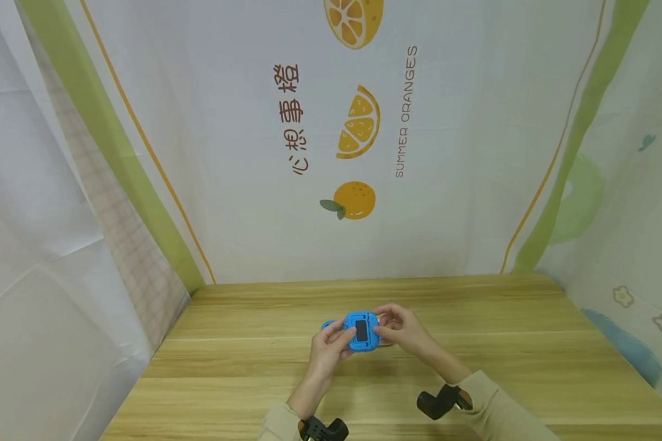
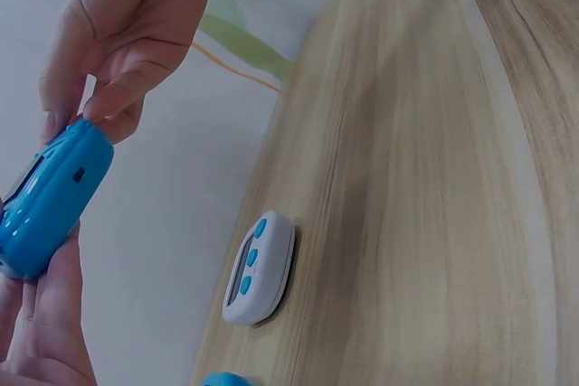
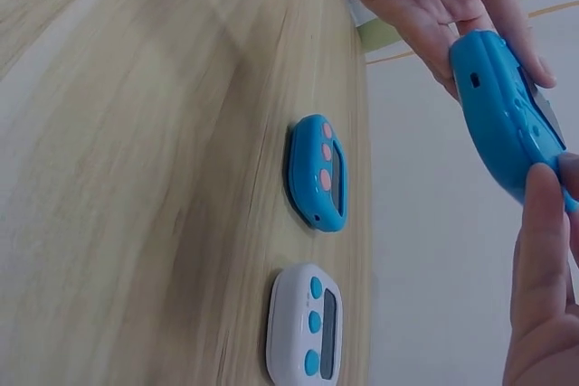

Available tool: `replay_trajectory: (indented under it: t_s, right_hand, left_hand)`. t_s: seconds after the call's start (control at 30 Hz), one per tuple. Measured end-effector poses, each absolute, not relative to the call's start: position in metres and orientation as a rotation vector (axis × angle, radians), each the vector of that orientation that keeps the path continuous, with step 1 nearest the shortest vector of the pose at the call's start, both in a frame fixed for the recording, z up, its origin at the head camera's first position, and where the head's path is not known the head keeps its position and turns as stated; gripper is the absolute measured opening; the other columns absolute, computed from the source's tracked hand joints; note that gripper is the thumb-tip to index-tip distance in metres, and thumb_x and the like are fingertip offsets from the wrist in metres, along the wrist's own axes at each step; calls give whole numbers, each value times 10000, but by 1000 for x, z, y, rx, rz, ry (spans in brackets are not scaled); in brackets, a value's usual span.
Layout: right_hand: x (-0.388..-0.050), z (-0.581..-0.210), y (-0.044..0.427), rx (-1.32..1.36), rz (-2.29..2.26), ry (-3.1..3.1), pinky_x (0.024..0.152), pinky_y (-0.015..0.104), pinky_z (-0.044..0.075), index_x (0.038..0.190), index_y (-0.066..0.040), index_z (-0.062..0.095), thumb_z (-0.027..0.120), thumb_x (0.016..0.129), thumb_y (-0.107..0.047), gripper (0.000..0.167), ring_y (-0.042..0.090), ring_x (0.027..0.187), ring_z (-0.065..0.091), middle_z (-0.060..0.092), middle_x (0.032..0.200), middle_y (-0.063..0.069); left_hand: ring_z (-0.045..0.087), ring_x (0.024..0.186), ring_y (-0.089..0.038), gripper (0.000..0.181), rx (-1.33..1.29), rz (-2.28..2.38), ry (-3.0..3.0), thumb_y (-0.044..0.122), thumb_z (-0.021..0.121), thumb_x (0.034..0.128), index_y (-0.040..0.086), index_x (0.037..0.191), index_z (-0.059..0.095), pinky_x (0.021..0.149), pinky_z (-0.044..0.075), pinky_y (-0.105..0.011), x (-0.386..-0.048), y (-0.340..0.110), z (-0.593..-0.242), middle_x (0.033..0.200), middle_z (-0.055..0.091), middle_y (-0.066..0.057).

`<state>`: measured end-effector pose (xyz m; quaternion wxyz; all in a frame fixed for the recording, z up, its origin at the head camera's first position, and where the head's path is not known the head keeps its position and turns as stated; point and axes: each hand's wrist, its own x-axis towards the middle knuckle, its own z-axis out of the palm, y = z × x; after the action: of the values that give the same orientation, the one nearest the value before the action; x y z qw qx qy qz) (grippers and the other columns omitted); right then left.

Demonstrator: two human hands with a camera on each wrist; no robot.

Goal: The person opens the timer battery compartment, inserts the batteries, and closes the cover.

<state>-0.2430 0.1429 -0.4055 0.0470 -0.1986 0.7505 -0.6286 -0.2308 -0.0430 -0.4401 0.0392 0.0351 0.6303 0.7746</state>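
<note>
Both hands hold a blue digital timer (image 1: 361, 331) above the table, its side with a dark rectangle facing up. My left hand (image 1: 325, 355) grips it from the left, thumb on the upper face and fingers beneath. At the opposite edge, my right hand (image 1: 405, 334) pinches the timer between thumb and fingers. A small slot shows in the blue casing (image 2: 54, 196) in the left wrist view. Below, on the table, lie a second blue timer (image 3: 303, 174) with pink buttons and a white timer (image 3: 291, 332) with blue buttons, both apart from the hands.
The wooden table (image 1: 243, 355) extends to both sides of the hands. A white cloth (image 1: 243, 214) printed with oranges hangs behind its far edge. More cloth hangs at the left and right. Black wrist cameras (image 1: 438, 403) sit on both forearms.
</note>
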Motion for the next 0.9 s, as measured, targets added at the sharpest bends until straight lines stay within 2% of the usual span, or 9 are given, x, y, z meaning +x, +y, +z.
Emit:
replay_trajectory:
  t_s: [0.23, 0.5, 0.77, 0.9]
  right_hand:
    - [-254, -421, 147, -604, -1908, 2245, 704, 474, 513, 1139, 77, 474, 627, 822, -108, 397, 158, 724, 572, 512, 851, 92]
    - [-259, -428, 156, -640, -1845, 2073, 787, 447, 484, 1207, 82, 446, 603, 850, -143, 451, 245, 897, 596, 592, 989, 150]
    - [-255, -432, 162, -651, -1807, 1992, 786, 412, 494, 1185, 101, 438, 590, 861, -179, 454, 253, 884, 607, 608, 977, 145]
    - [-254, -434, 164, -687, -1774, 1998, 772, 457, 490, 1164, 97, 453, 571, 874, -175, 415, 240, 832, 617, 620, 938, 144]
  left_hand:
    - [625, 782, -121, 522, 143, 2357, 1925, 208, 604, 852, -51, 1268, 422, 718, 523, -262, -230, -46, -439, 995, 631, -122]
    - [627, 741, -106, 500, 227, 2296, 1900, 176, 590, 861, -44, 1276, 416, 696, 526, -251, -229, -51, -440, 1011, 632, -130]
    - [626, 765, -140, 486, 273, 2228, 1899, 151, 583, 863, -76, 1259, 416, 721, 526, -297, -230, -53, -440, 997, 625, -161]
    - [624, 819, -183, 497, 290, 2209, 1897, 171, 586, 863, -68, 1266, 417, 720, 527, -304, -228, -52, -438, 1008, 620, -162]
